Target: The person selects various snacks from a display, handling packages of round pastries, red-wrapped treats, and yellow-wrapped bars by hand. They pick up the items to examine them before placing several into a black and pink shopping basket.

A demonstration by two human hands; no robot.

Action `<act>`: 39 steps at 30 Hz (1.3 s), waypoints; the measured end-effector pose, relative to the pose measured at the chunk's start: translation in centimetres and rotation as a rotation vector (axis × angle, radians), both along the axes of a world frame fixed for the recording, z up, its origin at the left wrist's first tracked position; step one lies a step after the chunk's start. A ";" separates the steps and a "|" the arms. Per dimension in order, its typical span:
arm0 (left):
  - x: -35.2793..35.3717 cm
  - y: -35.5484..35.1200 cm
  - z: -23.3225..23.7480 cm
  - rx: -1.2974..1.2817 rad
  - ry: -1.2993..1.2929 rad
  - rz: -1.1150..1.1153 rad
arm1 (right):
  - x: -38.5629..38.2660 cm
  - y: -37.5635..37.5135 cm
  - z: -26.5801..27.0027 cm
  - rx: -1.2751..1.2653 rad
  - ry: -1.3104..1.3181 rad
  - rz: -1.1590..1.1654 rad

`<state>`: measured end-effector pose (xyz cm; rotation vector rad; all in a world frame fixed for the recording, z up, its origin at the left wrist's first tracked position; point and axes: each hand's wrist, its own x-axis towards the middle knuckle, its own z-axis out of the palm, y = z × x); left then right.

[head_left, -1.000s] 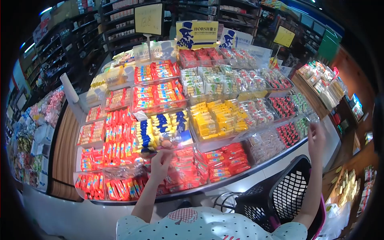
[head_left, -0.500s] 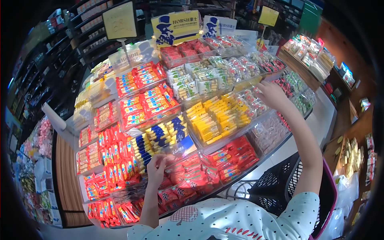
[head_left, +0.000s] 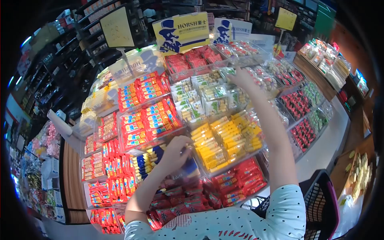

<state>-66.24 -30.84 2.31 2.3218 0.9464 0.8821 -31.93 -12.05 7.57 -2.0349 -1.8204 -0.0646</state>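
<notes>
Left hand [head_left: 176, 151]: curling fingers down onto blue packets [head_left: 146, 160]; grip unclear.
Right hand [head_left: 239, 75]: reaching into green-white packets [head_left: 212, 96]; fingers hidden.

My left hand [head_left: 176, 154] is on the bin of blue-and-yellow packets [head_left: 146, 162], left of the yellow-packet bin [head_left: 224, 140]. My right hand [head_left: 240, 76] is behind that, at the pale green packets [head_left: 216, 98]. The black mesh basket [head_left: 320, 202] stands off the tiered display stand [head_left: 320, 154] at its front right edge.
</notes>
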 end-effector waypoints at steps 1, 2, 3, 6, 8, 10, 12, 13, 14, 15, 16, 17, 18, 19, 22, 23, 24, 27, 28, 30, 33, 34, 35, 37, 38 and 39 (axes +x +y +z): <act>0.7 1.0 -0.3 0.039 -0.017 -0.036 | -0.8 1.2 -0.2 -0.044 0.039 -0.068; 1.5 2.0 -0.6 0.077 -0.032 -0.073 | -1.5 2.3 -0.3 -0.090 0.078 -0.136; 2.3 2.6 -0.5 0.081 -0.025 -0.057 | -1.5 4.4 -1.2 -0.213 0.071 -0.167; 4.8 4.3 0.1 0.165 -0.014 -0.050 | -2.8 5.3 -0.9 -0.272 0.052 -0.166; 6.2 5.3 0.5 0.287 -0.065 -0.063 | -3.3 5.8 -1.3 -0.224 0.036 -0.197; 7.3 6.9 0.9 0.294 -0.046 -0.071 | -2.8 7.0 -3.1 -0.130 -0.055 -0.157; 8.9 8.9 0.8 0.330 0.010 -0.023 | -2.3 7.5 -4.2 -0.085 -0.086 -0.125; 9.5 9.7 0.6 0.271 0.040 -0.038 | -2.2 7.4 -4.3 -0.035 -0.101 -0.096; 9.9 10.1 0.3 0.271 0.034 -0.035 | -1.9 7.3 -4.2 -0.035 -0.106 -0.094; 10.4 10.3 0.4 0.301 0.054 -0.012 | -1.5 7.2 -4.1 -0.006 -0.064 -0.069; 10.7 10.6 0.4 0.330 0.074 0.010 | -1.0 7.2 -4.0 0.023 -0.022 -0.044; 11.0 10.8 0.5 0.330 0.072 0.011 | -0.3 7.0 -3.9 0.024 -0.024 -0.043; 11.2 10.9 0.5 0.310 0.086 0.038 | 0.5 6.7 -3.8 0.219 0.073 0.037; 11.5 11.1 0.6 0.287 0.100 0.064 | 1.1 6.5 -3.9 0.412 0.171 0.116; 11.8 12.1 0.1 0.399 0.074 0.119 | 1.7 2.1 -2.1 0.494 0.780 0.031; 11.9 12.5 0.0 0.335 0.118 0.143 | 1.2 -1.3 -0.3 0.384 1.198 0.107; 12.0 12.8 0.1 0.316 0.120 0.133 | 2.3 -2.0 -1.4 0.372 1.198 0.087; 12.2 13.5 1.1 0.196 0.171 0.110 | 4.7 -5.3 -3.2 0.264 2.095 0.308; 12.4 13.7 1.4 0.237 0.220 0.102 | 5.0 -6.6 -3.9 0.275 2.094 0.302; 12.9 14.2 1.7 0.282 0.271 0.088 | 5.3 -8.8 -5.1 0.288 2.214 0.354; 13.8 15.0 1.6 0.367 0.390 0.087 | 5.0 -11.3 -6.0 0.256 2.293 0.420; 14.1 15.2 2.0 0.287 0.410 0.077 | 4.9 -11.9 -6.2 0.245 2.332 0.389; 14.3 15.1 2.2 0.208 0.429 0.066 | 4.8 -12.4 -6.5 0.248 2.285 0.435; 14.5 15.1 1.7 0.239 0.442 0.072 | 5.3 -12.8 -7.8 0.178 2.292 0.452; 14.5 15.0 1.4 0.269 0.456 0.082 | 5.6 -13.0 -8.5 0.104 2.298 0.471; 14.6 14.9 1.1 0.268 0.455 0.077 | 4.7 -13.8 -7.6 0.122 2.316 0.442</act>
